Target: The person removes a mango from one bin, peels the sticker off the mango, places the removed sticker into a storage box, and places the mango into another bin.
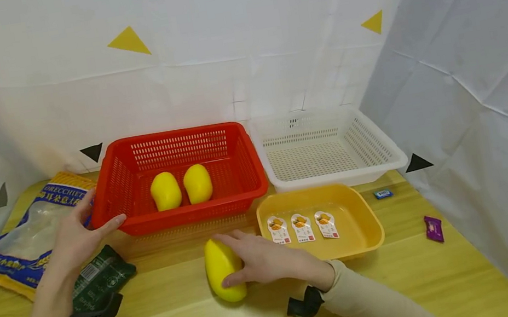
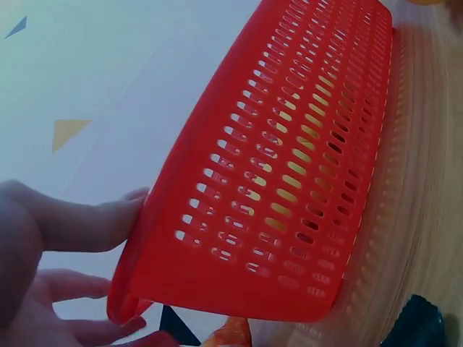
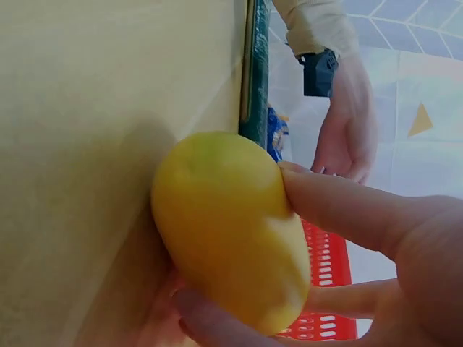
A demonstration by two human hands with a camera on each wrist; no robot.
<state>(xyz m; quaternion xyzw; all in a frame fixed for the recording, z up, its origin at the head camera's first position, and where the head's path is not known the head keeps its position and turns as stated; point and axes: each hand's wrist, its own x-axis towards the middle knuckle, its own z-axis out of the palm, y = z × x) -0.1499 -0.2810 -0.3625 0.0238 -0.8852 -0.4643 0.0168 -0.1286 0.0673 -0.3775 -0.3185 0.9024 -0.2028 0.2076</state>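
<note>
My left hand (image 1: 77, 233) is at the left front corner of a red plastic basket (image 1: 195, 215). In the left wrist view its thumb presses the rim (image 2: 134, 271) while the other fingers reach round the outside. Two yellow mangoes (image 1: 166, 190) lie inside that basket. My right hand (image 1: 267, 256) grips a third yellow mango (image 1: 221, 269) low over the table, in front of the basket. The right wrist view shows this mango (image 3: 224, 224) between the thumb and the fingers, its greenish end toward the camera.
A yellow tray (image 1: 371, 239) bears three mango-print labels (image 1: 302, 227). Behind it stands a white basket (image 1: 384, 163). Small blue (image 1: 383, 194) and purple wrapped sweets (image 1: 433, 228) lie at the right. At left are a blue pasta bag (image 1: 6, 261) and green packets (image 1: 103, 276).
</note>
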